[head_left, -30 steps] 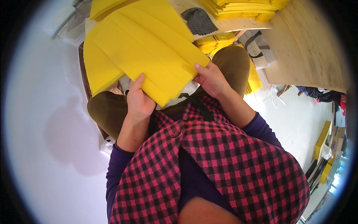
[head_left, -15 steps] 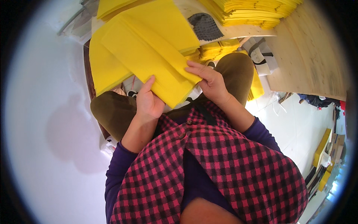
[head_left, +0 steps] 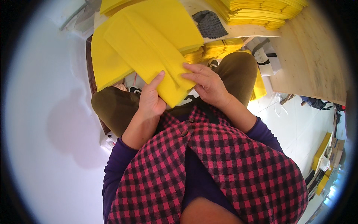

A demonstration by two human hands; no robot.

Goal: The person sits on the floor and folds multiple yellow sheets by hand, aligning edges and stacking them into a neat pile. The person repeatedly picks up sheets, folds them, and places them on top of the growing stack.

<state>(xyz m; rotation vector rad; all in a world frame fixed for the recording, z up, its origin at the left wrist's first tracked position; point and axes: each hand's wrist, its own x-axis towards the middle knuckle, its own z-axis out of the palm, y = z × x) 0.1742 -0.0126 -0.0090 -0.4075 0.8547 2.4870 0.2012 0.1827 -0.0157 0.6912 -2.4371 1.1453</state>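
A folded piece of yellow felt-like fabric (head_left: 149, 52) slopes from the stack down toward my lap. My left hand (head_left: 152, 99) grips its near left edge, thumb on top and the other fingers hidden beneath. At the near right corner my right hand (head_left: 209, 84) holds the fabric, its fingertips on the upper face and its thumb near the edge. A lengthwise fold runs along the right part of the piece. Its far end rests on a broad stack of yellow sheets (head_left: 108, 71), in front of my knees.
A dark grey ribbed cloth (head_left: 209, 24) lies on the wooden table beyond. More yellow stacks (head_left: 257, 13) stand at the far right, others (head_left: 220, 48) lower down. A wooden panel (head_left: 309, 56) rises on the right, and a white wall (head_left: 48, 123) on the left.
My right hand has shifted slightly left over the fabric's near corner, its fingers now further onto the top face. The left hand still grips the near left edge.
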